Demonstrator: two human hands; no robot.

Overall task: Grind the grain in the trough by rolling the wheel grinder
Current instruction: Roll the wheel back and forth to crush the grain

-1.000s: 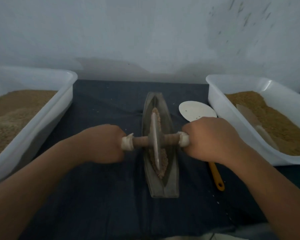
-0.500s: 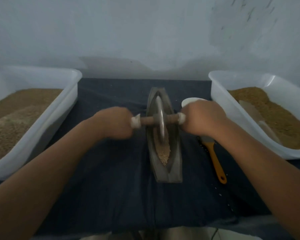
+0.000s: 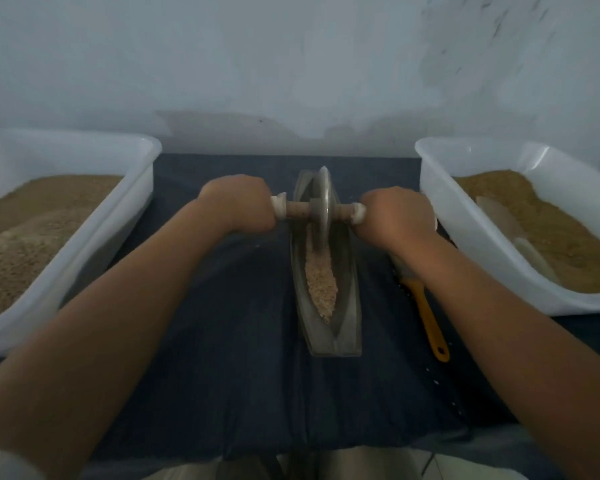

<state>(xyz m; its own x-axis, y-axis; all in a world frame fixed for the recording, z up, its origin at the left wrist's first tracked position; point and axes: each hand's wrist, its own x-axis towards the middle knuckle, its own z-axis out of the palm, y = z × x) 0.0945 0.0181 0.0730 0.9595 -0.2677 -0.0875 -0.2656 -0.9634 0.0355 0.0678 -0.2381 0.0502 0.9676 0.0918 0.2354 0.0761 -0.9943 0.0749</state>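
The left hand [image 3: 238, 204] and right hand [image 3: 397, 216] each clamp one end of the wheel grinder [image 3: 323, 206] axle at centre frame, its disc upright in the far end of the boat-shaped trough [image 3: 349, 306]. Grain [image 3: 321, 289] lies along the trough's nearer half. An orange-handled brush [image 3: 430, 323] lies just right of it, partly under the right forearm.

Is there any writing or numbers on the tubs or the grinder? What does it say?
No text can be read anywhere.
The white plastic tub on the left, the white plastic tub on the right, the grey boat-shaped trough, the grey metal wheel grinder and the yellow-handled tool show no words, labels or numbers.
Dark specks on the wall are only marks.
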